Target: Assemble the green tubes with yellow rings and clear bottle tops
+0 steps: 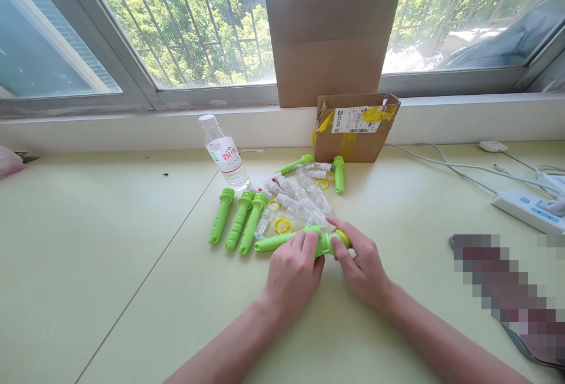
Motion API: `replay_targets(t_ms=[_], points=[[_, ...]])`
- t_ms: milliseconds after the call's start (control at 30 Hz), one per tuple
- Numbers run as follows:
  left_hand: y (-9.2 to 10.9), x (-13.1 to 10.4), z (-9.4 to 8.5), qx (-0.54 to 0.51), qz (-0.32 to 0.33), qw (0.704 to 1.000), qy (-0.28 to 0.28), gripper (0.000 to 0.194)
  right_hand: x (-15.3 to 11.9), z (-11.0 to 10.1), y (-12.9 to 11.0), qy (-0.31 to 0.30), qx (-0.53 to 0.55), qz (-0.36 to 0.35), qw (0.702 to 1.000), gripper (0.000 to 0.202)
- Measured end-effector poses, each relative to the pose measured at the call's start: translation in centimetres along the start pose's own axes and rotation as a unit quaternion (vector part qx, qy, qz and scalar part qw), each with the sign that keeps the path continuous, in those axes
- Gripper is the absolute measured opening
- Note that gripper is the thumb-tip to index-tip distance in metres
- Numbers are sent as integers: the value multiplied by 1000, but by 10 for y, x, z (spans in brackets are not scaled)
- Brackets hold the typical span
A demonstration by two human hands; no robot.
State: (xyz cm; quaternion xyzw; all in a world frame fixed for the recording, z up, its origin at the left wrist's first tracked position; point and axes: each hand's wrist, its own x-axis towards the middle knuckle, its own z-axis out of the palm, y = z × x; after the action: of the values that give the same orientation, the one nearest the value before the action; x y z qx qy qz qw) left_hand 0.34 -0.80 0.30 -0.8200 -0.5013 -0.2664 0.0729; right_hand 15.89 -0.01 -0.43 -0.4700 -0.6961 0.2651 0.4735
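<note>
My left hand (pixel 291 269) is closed around the body of a green plastic tube (pixel 324 246), most of which it hides. At the tube's threaded right end, my right hand (pixel 362 263) pinches a yellow ring (pixel 344 238) between thumb and fingers. Another green tube (pixel 272 244) lies just behind my left knuckles. Three more green tubes, one of them the middle tube (pixel 239 222), lie side by side to the left. Beyond my hands is a loose pile of clear ribbed tubes (pixel 313 189), small white-capped pieces (pixel 289 202) and yellow rings (pixel 283 226).
A water bottle (pixel 226 157) stands behind the green tubes. Near the window wall sits an opened cardboard box (pixel 353 131), with two green tubes close by. On the right are a white power strip (pixel 527 210), cables (pixel 463 167) and a pixelated dark object (pixel 507 295).
</note>
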Motion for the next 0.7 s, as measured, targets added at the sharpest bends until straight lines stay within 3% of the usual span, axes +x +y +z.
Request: replay_targets(t_ms=[133, 233, 700], points=[[-1, 2, -2, 12, 10, 1000, 17, 11, 4, -2, 2, 54, 77, 118, 988, 40], [-4, 2, -2, 25, 15, 999, 18, 7, 7, -2, 5, 72, 131, 160, 976, 43], [-4, 1, -1, 2, 36, 998, 51, 13, 6, -3, 6, 83, 154, 149, 973, 40]])
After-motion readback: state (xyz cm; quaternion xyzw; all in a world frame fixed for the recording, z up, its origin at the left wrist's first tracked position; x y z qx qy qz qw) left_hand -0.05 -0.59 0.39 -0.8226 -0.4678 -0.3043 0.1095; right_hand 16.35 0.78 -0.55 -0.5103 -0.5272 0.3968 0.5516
